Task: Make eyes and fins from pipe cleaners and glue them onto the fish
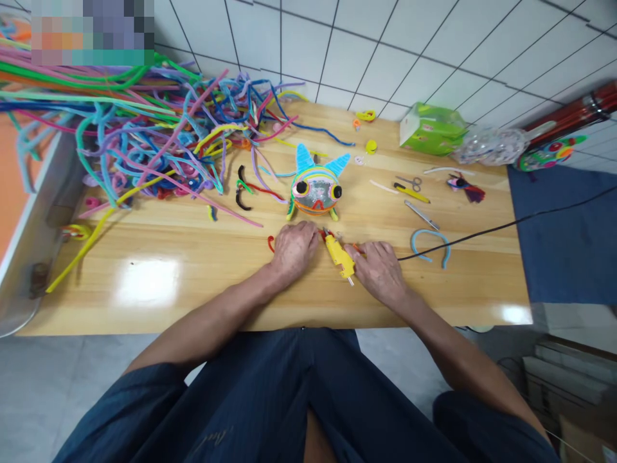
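One yellow glue gun (340, 256) in the right grip (382, 271)

dark navy cloth (270, 386) with faint stripes fills the bottom centre, bearing a small pale script-like marking (214, 442) too blurred to read. the left sleeve (120, 411) at lower left and right sleeve (475, 421) at lower right are also navy; left hand (295, 249) and right hand (382, 271) are bare.

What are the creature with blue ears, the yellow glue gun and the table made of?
Creature: probably fuzzy pipe cleaners, matte, because its ears show ridges like wound stems; its shiny front may be plastic.
Glue gun: likely hard plastic, since its yellow body looks smooth.
Table: wood or wood-look laminate, with streaky grain; bright glare suggests a glossy coat.
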Available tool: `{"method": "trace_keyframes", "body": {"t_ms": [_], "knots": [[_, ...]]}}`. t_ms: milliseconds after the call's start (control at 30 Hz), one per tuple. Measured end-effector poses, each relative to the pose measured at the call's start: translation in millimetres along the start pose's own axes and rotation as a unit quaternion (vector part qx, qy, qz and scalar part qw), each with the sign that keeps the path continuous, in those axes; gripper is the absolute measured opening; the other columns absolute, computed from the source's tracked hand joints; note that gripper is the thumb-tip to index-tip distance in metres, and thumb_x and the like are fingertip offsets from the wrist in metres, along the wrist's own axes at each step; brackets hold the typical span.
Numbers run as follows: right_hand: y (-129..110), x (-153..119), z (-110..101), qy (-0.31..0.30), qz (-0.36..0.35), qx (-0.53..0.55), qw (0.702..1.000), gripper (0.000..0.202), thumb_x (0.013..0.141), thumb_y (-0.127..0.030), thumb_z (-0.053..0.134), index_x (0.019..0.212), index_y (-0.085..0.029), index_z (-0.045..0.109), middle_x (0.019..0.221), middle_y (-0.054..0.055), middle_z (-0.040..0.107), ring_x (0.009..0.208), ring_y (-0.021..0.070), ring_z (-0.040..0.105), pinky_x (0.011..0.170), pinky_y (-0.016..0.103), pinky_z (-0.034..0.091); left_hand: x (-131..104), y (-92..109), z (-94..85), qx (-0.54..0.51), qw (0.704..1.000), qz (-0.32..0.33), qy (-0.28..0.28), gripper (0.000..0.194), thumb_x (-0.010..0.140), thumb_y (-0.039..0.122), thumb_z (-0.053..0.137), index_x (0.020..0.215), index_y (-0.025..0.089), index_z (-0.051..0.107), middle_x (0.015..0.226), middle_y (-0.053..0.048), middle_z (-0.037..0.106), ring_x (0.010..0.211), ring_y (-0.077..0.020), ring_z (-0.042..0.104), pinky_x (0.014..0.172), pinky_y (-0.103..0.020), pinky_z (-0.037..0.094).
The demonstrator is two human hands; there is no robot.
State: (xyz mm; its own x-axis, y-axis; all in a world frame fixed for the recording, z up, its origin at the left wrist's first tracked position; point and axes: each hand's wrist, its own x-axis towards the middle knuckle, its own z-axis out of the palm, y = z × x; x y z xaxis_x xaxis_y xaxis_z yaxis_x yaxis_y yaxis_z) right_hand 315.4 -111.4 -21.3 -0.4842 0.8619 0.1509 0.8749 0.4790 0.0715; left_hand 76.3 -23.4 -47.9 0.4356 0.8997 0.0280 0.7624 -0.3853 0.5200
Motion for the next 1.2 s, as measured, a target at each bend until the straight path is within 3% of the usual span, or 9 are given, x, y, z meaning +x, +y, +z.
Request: {"method": "trace_keyframes", "body": {"t_ms": [467, 1000, 1200], "knots": [[5.1, 1.5, -0.7, -0.031, -0.003, -0.006, 1.0, 0.05, 0.093, -0.005, 0.066, 0.139, -0.024, 0.073, 0.104, 0.01, 0.074, 0.097, 0.0264, 0.058, 0.091, 0.04, 0.036, 0.5, 1.5, -5.1, -0.016, 1.0, 0.005, -0.015, 0.012, 0.102, 0.019, 0.064, 0.094, 0.021, 0.072, 0.097, -0.01, 0.08, 0.091, -0.0274, 0.073, 0.086, -0.04, 0.051], [-1.5, 10.7, -18.0, -0.044, -0.032, -0.043, 0.998, 0.038, 0.102, -0.008, 0.061, 0.134, -0.023, 0.075, 0.098, 0.009, 0.073, 0.09, 0.026, 0.053, 0.086, 0.041, 0.032, 2.0, -2.1, 0.6, -0.039, 0.999, -0.012, 0.008, 0.017, 0.103, 0.017, 0.063, 0.092, 0.021, 0.075, 0.094, -0.007, 0.082, 0.091, -0.0267, 0.076, 0.086, -0.039, 0.053], [-0.7, 24.0, -35.7, -0.103, -0.063, -0.077, 0.99, 0.031, 0.106, -0.011, 0.057, 0.131, -0.019, 0.074, 0.092, 0.008, 0.071, 0.088, 0.0257, 0.053, 0.084, 0.04, 0.03, 2.9, -2.2, -3.8, -0.028, 0.999, -0.014, -0.022, 0.02, 0.105, 0.016, 0.06, 0.094, 0.019, 0.076, 0.099, -0.008, 0.083, 0.096, -0.0271, 0.076, 0.089, -0.038, 0.054]]}}
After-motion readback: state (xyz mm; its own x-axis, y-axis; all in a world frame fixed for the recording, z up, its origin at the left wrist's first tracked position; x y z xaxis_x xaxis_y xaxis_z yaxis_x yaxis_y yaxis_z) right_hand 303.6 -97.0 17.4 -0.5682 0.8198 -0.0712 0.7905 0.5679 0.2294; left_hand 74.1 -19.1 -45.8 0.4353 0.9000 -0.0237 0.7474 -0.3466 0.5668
